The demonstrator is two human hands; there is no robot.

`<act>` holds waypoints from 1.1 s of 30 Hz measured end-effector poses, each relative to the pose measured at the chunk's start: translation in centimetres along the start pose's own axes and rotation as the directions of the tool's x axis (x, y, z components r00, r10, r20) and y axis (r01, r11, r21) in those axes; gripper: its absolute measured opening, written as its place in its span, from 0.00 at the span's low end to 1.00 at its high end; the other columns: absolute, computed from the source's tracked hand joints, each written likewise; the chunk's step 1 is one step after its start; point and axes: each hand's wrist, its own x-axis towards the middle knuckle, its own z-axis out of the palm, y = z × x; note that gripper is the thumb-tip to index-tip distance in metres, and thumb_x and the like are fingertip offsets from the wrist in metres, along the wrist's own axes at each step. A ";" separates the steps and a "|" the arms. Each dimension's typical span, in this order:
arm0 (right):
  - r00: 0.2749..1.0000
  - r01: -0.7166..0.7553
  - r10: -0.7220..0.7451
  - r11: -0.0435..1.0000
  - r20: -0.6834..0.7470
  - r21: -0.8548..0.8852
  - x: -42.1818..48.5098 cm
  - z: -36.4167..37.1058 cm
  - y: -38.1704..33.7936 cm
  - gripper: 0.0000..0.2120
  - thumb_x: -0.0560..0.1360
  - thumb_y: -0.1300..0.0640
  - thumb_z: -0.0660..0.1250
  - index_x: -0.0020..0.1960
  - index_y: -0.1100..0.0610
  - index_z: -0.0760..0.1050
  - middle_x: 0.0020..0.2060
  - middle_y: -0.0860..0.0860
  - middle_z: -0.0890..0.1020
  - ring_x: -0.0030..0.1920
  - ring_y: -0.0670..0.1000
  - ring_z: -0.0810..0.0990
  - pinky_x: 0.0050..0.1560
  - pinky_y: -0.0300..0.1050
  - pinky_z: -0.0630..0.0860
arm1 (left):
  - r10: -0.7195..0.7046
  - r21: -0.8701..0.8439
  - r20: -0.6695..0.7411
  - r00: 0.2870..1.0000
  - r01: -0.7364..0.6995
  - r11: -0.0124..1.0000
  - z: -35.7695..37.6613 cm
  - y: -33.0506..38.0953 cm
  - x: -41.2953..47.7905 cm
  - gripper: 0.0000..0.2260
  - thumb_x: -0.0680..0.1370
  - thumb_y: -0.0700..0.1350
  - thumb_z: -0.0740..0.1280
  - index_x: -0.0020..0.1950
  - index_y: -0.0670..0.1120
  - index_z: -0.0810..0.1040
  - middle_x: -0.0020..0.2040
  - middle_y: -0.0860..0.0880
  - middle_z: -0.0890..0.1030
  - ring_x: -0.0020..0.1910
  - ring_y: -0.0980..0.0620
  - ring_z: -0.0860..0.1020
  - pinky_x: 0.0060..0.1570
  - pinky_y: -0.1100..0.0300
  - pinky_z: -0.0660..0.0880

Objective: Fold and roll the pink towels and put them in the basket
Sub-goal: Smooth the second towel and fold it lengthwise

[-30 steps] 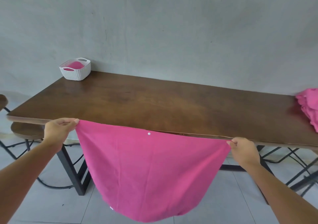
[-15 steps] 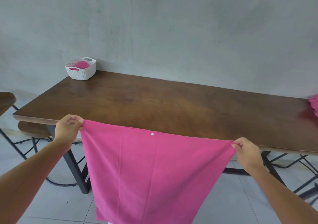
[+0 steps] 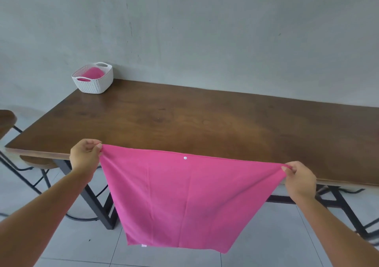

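Both hands are gripping one pink towel (image 3: 184, 201) by its top corners: left hand (image 3: 85, 157) is pinching the corner at about 9 o'clock of the cloth, right hand (image 3: 300, 179) is pinching the opposite corner at about 3 o'clock; the hands are standing well apart, so the upper hem is running taut between them. Towel is hanging open in the air in front of the near edge of the table (image 3: 205, 119), its lower edge dangling toward the floor at 6 o'clock and touching nothing; a small white dot (image 3: 185, 158) is showing near the middle of the top hem.

Step in hand, as judged: spreading the towel before the first fold; neither folding nor rolling is begun on this piece. Next move is likely calling for laying the cloth flat on the tabletop at 12 o'clock, or bringing the two corners together, while keeping the hem straight.

Count: two hands; one towel being held; one white basket (image 3: 96, 84) at 10 o'clock on the far corner of the table, holding at least one pink roll (image 3: 92, 73), its exact number not being clear; one table; stool seats partly showing at 9 o'clock.
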 end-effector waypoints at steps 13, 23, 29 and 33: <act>0.952 -0.300 0.289 0.947 -0.098 -0.119 5.0 8.1 -3.3 0.11 0.82 0.54 0.65 0.55 0.59 0.82 0.52 0.62 0.83 0.59 0.67 0.77 0.60 0.60 0.74 | -0.106 0.231 -0.051 0.993 0.115 0.966 6.7 -1.2 6.7 0.09 0.80 0.43 0.67 0.42 0.55 0.78 0.39 0.62 0.78 0.58 0.43 0.78 0.60 0.42 0.76; 0.970 -0.224 0.188 0.935 -0.152 -0.274 9.0 12.0 -5.3 0.10 0.83 0.57 0.62 0.54 0.60 0.81 0.52 0.63 0.80 0.57 0.66 0.73 0.59 0.61 0.69 | 0.029 0.329 -0.032 0.999 -0.017 0.944 11.0 -1.2 11.3 0.07 0.81 0.40 0.64 0.48 0.50 0.79 0.45 0.52 0.79 0.61 0.41 0.70 0.64 0.47 0.64; 0.968 -0.232 0.184 0.919 -0.173 -0.318 12.2 14.0 -5.6 0.08 0.82 0.59 0.61 0.53 0.59 0.79 0.52 0.63 0.79 0.57 0.66 0.73 0.59 0.61 0.69 | 0.057 0.249 -0.027 0.998 -0.049 0.967 13.7 -0.7 13.9 0.07 0.79 0.36 0.65 0.48 0.48 0.79 0.45 0.51 0.80 0.53 0.45 0.78 0.53 0.56 0.69; 0.964 -0.240 0.184 0.910 -0.190 -0.338 14.2 15.1 -5.6 0.08 0.81 0.59 0.61 0.53 0.59 0.79 0.53 0.63 0.78 0.57 0.67 0.72 0.60 0.63 0.68 | 0.065 0.257 -0.030 0.997 -0.055 0.965 15.6 0.0 15.2 0.08 0.79 0.36 0.64 0.48 0.48 0.78 0.46 0.51 0.80 0.49 0.51 0.76 0.51 0.59 0.67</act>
